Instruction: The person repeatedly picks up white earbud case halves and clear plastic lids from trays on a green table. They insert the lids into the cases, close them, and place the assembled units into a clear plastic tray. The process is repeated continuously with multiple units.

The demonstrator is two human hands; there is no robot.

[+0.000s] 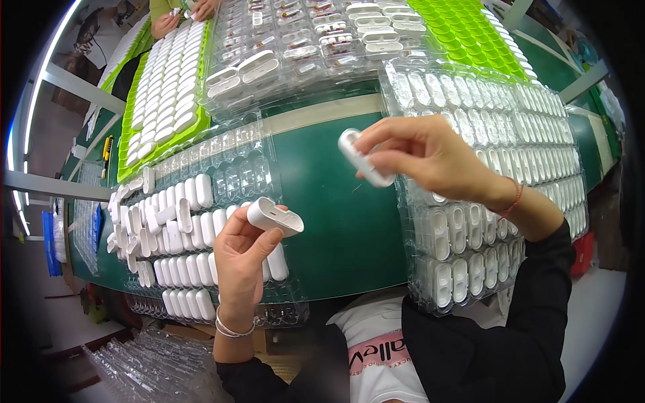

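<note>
My left hand (240, 258) is closed around a hollow white plastic case shell (272, 216), which is tilted with its open side facing up and right. Up and to the right, my right hand (423, 156) pinches an oblong white plastic insert (360, 160) between thumb and fingers. The insert is held apart from the shell, above the green table (336, 248). Below and beside my left hand are rows of white case shells (195, 269) in a clear tray. Near my right hand, a stack of clear trays carries rows of white inserts (470, 225).
Loose white pieces (144, 221) are heaped at the left. Behind stand a green tray of white cases (168, 87), clear trays with small parts (295, 33) and a bright green tray (463, 33). A yellow cutter (107, 151) lies far left. Another person's hands (168, 23) work at the top left.
</note>
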